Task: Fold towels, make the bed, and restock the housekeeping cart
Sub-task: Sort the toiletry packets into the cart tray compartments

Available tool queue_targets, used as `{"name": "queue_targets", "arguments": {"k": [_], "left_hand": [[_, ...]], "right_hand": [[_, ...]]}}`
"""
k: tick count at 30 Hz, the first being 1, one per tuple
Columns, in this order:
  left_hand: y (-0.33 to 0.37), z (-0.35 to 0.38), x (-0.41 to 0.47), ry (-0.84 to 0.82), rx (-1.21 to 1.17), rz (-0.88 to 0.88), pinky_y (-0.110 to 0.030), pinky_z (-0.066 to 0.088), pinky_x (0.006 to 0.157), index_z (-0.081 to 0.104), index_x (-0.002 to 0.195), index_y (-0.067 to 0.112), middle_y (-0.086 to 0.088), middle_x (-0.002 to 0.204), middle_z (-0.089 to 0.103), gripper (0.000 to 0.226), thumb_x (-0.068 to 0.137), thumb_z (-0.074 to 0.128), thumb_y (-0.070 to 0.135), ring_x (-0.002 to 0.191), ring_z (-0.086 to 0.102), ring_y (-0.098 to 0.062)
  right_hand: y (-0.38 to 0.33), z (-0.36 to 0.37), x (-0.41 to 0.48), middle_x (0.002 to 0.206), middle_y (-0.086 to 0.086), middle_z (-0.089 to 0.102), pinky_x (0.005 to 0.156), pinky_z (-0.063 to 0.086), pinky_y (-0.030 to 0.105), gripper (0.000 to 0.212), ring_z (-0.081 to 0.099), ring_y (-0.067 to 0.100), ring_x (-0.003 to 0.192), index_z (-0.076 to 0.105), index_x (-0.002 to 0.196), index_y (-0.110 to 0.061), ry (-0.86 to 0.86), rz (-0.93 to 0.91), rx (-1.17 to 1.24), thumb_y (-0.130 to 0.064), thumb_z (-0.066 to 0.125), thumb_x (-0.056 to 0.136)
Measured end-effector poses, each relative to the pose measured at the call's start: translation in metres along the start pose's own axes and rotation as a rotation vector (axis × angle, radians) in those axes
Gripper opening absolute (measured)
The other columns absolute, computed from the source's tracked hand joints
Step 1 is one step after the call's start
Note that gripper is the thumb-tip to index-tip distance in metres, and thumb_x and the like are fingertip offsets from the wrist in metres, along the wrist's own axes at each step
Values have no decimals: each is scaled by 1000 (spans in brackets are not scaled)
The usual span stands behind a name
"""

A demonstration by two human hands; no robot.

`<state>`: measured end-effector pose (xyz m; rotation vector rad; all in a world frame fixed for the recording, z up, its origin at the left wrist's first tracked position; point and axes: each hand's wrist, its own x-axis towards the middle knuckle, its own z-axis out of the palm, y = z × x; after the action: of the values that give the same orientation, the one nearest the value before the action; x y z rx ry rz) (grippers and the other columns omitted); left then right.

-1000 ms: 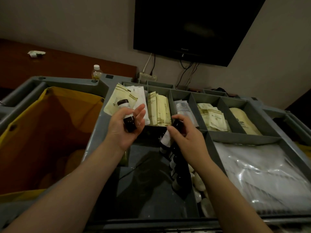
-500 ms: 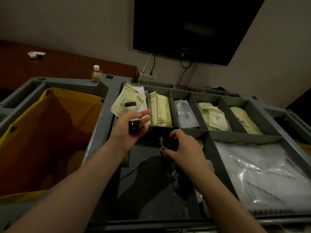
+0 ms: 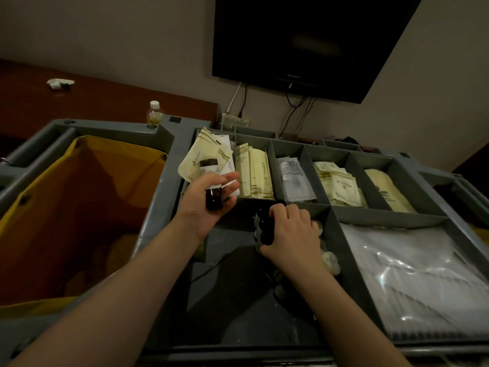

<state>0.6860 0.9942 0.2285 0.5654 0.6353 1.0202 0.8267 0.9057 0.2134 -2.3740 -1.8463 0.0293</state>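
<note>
I stand over the grey housekeeping cart tray (image 3: pixel 389 217). My left hand (image 3: pixel 209 205) holds a small dark bottle (image 3: pixel 211 189) with a pale label above the tray's left side, its fingers loosely around it. My right hand (image 3: pixel 288 234) is down in the big front-left compartment, its fingers curled on the dark caps of a row of small bottles (image 3: pixel 263 225) standing along that compartment's right wall. More bottles in the row are hidden under my right wrist.
Back compartments hold cream sachets (image 3: pixel 254 170), clear packets (image 3: pixel 292 178) and more cream packs (image 3: pixel 338 185). A plastic-wrapped stack (image 3: pixel 423 282) fills the right compartment. A yellow laundry bag (image 3: pixel 66 207) hangs on the left. A drink bottle (image 3: pixel 155 112) stands on the cart's far rim, a TV (image 3: pixel 312 41) above.
My right hand has come down from chest height into the compartment with a bottle, setting it among the row. My left hand stayed in place with its bottle.
</note>
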Motion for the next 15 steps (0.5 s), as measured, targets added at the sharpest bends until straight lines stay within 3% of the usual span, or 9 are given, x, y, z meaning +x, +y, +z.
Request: {"name": "queue_targets", "arguments": {"k": [4, 7, 10, 13, 15], "left_hand": [[-1, 1, 1, 21, 30, -24, -20, 52, 54, 56, 95, 11, -6, 89, 63, 12, 89, 48, 4, 77, 60, -13], [-3, 3, 1, 6, 65, -77, -21, 51, 54, 57, 85, 6, -5, 77, 60, 6, 88, 52, 5, 65, 58, -10], [-9, 6, 1, -11, 50, -127, -22, 52, 55, 56, 86, 11, -1, 68, 57, 3, 89, 55, 12, 60, 55, -9], [-19, 13, -5, -70, 6, -193, -29, 53, 66, 59, 100, 13, -2, 69, 60, 26, 82, 62, 30, 64, 58, -13], [-27, 15, -8, -98, 26, -209, -37, 55, 80, 60, 114, 11, -9, 85, 69, 52, 72, 62, 43, 81, 68, -22]], "right_hand": [[8, -14, 1, 108, -13, 39, 97, 37, 30, 44, 38, 8, 107, 42, 110, -33, 3, 21, 266, -43, 70, 78], [12, -20, 0, 93, -16, 51, 94, 45, 39, 21, 50, 6, 95, 48, 94, -34, 98, -31, 339, -35, 66, 84], [9, -22, -4, 86, -15, 57, 88, 49, 39, 11, 55, 5, 88, 55, 94, -32, 152, -69, 405, -31, 63, 87], [-5, -24, -9, 96, -20, 54, 81, 49, 23, 32, 54, -2, 91, 45, 107, -41, 92, -102, 521, -38, 66, 83], [-15, -20, -9, 113, -20, 50, 83, 49, 22, 50, 53, -2, 98, 37, 119, -45, 57, -120, 554, -41, 69, 80]]}}
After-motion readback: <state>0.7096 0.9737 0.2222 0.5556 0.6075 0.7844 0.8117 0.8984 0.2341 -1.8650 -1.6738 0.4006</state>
